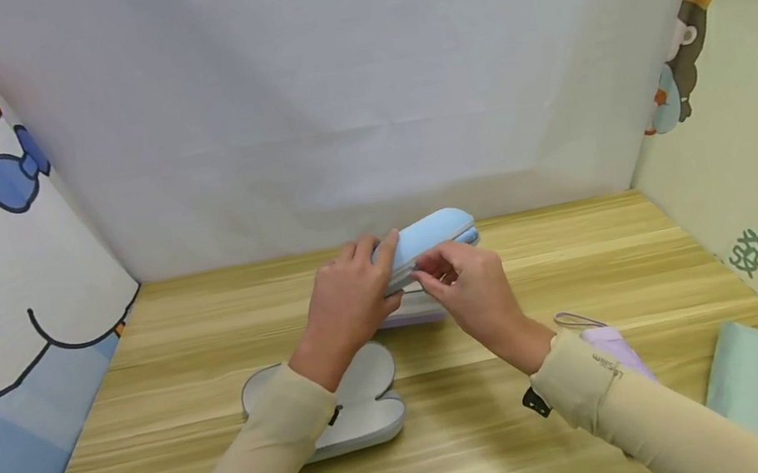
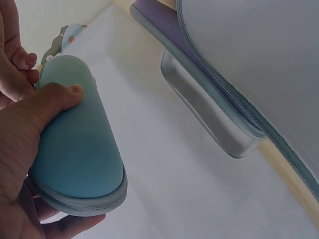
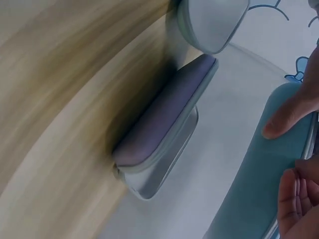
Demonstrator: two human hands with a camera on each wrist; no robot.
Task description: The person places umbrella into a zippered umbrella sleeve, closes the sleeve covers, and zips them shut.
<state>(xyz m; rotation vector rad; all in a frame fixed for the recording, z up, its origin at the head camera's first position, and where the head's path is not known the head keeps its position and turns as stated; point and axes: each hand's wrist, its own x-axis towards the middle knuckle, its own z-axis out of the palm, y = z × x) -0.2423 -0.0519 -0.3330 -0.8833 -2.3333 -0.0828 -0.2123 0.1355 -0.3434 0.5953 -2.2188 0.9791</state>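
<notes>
A light blue zippered case [image 1: 435,231] is held up over the table, tilted. My left hand [image 1: 350,288] grips its near end, with the thumb across the blue shell in the left wrist view. Along the grey zip edge, my right hand [image 1: 472,288] pinches with thumb and index finger at the zipper; the pull itself is hidden by the fingertips. In the right wrist view the blue case [image 3: 259,174] lies between both hands. Just below it stands an open purple case [image 3: 164,119] with a pale lining.
An open grey-white case [image 1: 365,416] lies under my left forearm. Near the right forearm are a lilac pouch [image 1: 615,347] with a strap loop and a mint green pouch [image 1: 750,378]. The wooden table [image 1: 176,340] meets a white backdrop [image 1: 341,108] and printed side panels.
</notes>
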